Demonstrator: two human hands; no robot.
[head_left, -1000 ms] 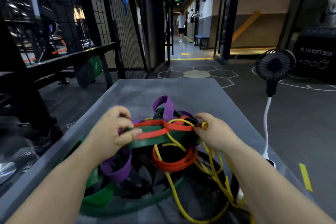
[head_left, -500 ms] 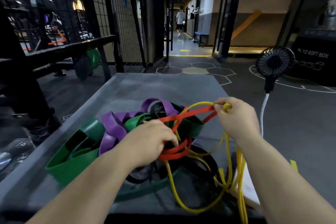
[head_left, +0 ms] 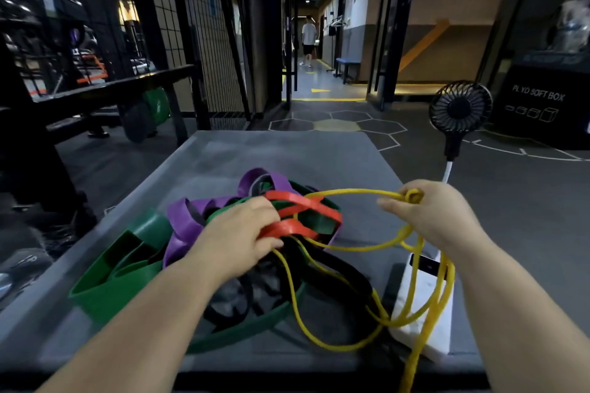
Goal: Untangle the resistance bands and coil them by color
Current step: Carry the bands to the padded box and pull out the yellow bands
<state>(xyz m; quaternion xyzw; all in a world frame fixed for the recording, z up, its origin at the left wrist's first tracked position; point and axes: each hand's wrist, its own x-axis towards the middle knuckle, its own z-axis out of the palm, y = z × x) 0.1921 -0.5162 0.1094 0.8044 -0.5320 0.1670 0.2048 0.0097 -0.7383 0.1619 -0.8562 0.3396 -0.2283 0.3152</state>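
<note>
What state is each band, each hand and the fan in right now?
yellow band: pinched by right hand, partly pulled out of the pile
red band: gripped by left hand, tangled
purple band: tangled
green band: tangled
black band: tangled underneath
fan: upright

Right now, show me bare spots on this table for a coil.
Bare: the far end of the grey table, beyond the purple band, and its near-left corner in front of the green band. Crowded: the centre tangle and the right edge, where yellow band loops cross the white box.
</note>
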